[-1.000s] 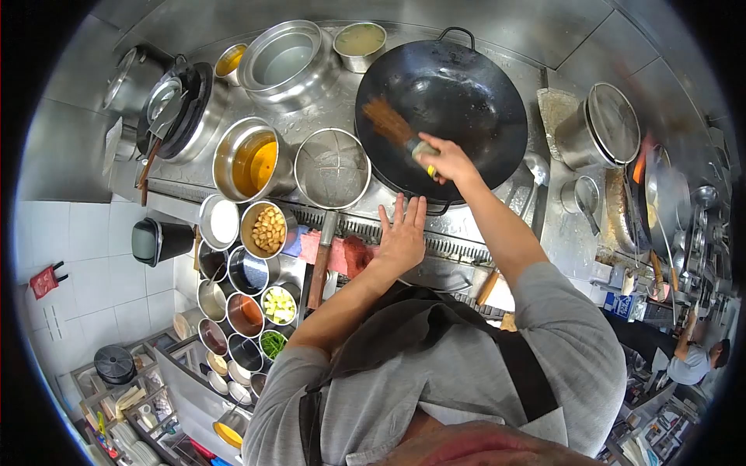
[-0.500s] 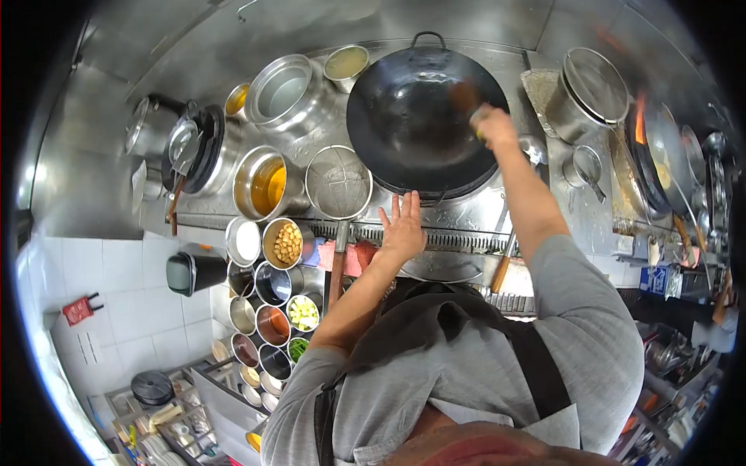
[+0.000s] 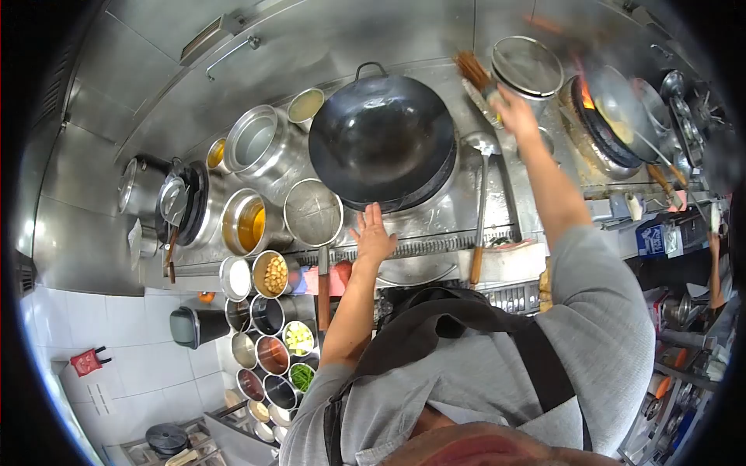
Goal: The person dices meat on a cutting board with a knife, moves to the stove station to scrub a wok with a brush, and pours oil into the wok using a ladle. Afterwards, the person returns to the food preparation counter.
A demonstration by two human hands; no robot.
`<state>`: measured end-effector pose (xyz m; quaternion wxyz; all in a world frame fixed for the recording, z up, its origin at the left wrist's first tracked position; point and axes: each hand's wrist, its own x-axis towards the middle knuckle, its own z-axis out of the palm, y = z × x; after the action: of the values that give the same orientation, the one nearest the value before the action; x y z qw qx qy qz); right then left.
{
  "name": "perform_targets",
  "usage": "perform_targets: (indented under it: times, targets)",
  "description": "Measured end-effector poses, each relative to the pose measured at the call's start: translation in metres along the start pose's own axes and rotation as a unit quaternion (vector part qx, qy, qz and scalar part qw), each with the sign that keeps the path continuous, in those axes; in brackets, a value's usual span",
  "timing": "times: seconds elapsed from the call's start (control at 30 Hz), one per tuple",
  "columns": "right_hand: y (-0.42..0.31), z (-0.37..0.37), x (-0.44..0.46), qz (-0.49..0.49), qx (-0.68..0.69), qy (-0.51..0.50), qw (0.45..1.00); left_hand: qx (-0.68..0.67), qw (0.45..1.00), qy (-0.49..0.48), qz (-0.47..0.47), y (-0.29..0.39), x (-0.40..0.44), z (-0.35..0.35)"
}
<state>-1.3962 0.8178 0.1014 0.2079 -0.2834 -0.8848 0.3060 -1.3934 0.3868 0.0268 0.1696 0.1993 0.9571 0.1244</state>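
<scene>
My right hand (image 3: 513, 111) is closed round the handle of a bristle brush (image 3: 475, 71), held right of the wok near a tall strainer-topped pot (image 3: 528, 68). The large black wok (image 3: 381, 140) stands on the stove with a dark, shiny inside. At the wok's near edge my left hand (image 3: 374, 237) lies with its fingers spread, holding nothing. Left of it are a round mesh strainer (image 3: 313, 213) and a reddish cloth (image 3: 339, 273). A ladle (image 3: 482, 144) with a wooden handle rests right of the wok.
Metal pots stand at the left, one with orange liquid (image 3: 250, 224). Below them, several containers hold food, including green vegetables (image 3: 301, 377). At the right, flame (image 3: 586, 93) shows beside another wok (image 3: 610, 105). A co-worker's arm (image 3: 715, 264) is at the far right.
My right hand has carried the brush out of the wok to the right. The view has shifted, and my left hand remains at the wok's near edge.
</scene>
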Motion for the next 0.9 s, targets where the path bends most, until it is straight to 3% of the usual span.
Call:
perform_targets:
  times: [0.07, 0.1, 0.17, 0.2, 0.23, 0.27, 0.3, 0.33, 0.4, 0.5, 0.63, 0.7, 0.83, 0.9]
  targets:
    - [0.016, -0.005, -0.076, 0.034, 0.125, 0.018, 0.991, -0.008, 1.000, 0.006, -0.002, -0.001, 0.000, 0.001]
    - [0.031, 0.005, -0.120, -0.019, 0.076, 0.108, 0.991, -0.009, 1.000, 0.005, -0.009, -0.001, 0.000, 0.003]
    - [0.037, 0.010, -0.213, 0.049, 0.118, 0.101, 0.987, -0.019, 1.000, 0.015, -0.012, -0.001, 0.001, 0.006]
    - [0.053, 0.016, -0.252, 0.122, 0.048, 0.039, 0.991, -0.011, 1.000, 0.016, -0.014, 0.000, 0.000, 0.006]
    - [0.085, 0.037, -0.285, 0.106, 0.058, 0.049, 0.991, -0.002, 1.000, 0.017, -0.015, 0.002, 0.002, 0.006]
    - [0.100, 0.039, -0.309, 0.178, 0.008, -0.044, 0.983, 0.006, 1.000, 0.013, -0.018, 0.005, 0.001, 0.003]
    - [0.109, 0.036, -0.325, 0.249, -0.040, -0.137, 0.958, 0.013, 1.000, 0.010, -0.022, 0.008, 0.000, 0.000]
    - [0.114, 0.030, -0.329, 0.254, -0.040, -0.128, 0.958, 0.024, 0.999, 0.016, -0.017, 0.008, 0.003, 0.000]
    - [0.119, 0.024, -0.337, 0.148, -0.044, -0.088, 0.984, 0.023, 0.999, 0.023, -0.014, 0.011, 0.005, 0.001]
    - [0.111, -0.004, -0.334, 0.176, -0.063, -0.102, 0.977, 0.041, 0.998, 0.040, -0.005, 0.007, 0.003, 0.010]
    - [0.113, -0.012, -0.358, 0.159, -0.049, -0.075, 0.983, 0.139, 0.983, 0.114, 0.028, 0.005, 0.011, 0.007]
    - [0.127, 0.002, -0.381, 0.124, -0.027, -0.034, 0.991, 0.111, 0.978, 0.080, 0.157, 0.003, 0.018, -0.004]
    - [0.130, 0.016, -0.443, 0.156, -0.045, 0.119, 0.979, 0.087, 0.979, 0.117, 0.143, 0.007, 0.005, -0.021]
    - [0.128, 0.015, -0.476, 0.211, -0.078, 0.083, 0.971, 0.088, 0.966, 0.170, 0.177, 0.007, -0.011, -0.038]
